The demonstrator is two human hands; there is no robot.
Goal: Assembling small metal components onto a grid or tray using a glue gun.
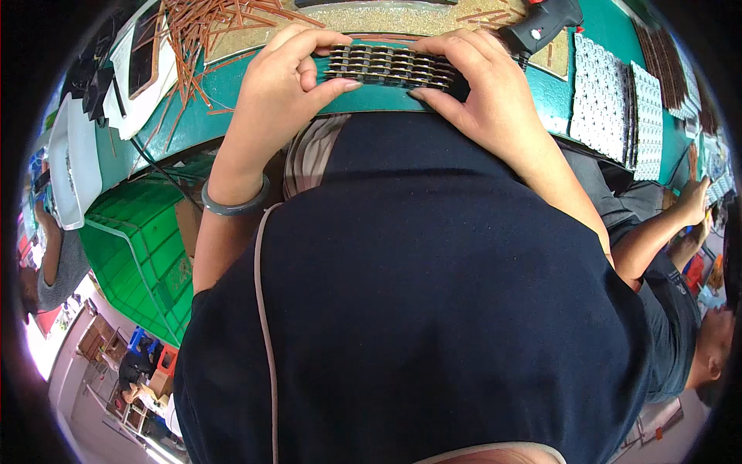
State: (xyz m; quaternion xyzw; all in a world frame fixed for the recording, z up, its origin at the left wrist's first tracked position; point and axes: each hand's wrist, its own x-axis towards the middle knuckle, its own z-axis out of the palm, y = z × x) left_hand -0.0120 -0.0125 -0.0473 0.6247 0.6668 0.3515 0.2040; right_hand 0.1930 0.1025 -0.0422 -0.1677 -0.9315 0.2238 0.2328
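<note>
At the table's near edge, a stack of thin dark boards (389,66) is held between both hands, its layered, notched edge turned up toward me. My left hand (280,87) closes on the left end, thumb along the near side and fingers on the far side. The other end is gripped by my right hand (488,83), its thumb on the near corner and its fingers over the top. Part of the right end is hidden behind that hand. Just beyond the right hand lies a black power tool (546,25) with a pistol grip.
Thin brown strips (202,32) lie heaped at the far left of the green table (555,99). White panels (599,100) stand stacked on the right. A green crate (135,251) sits below on the left. A co-worker's arm (661,228) reaches in at the right.
</note>
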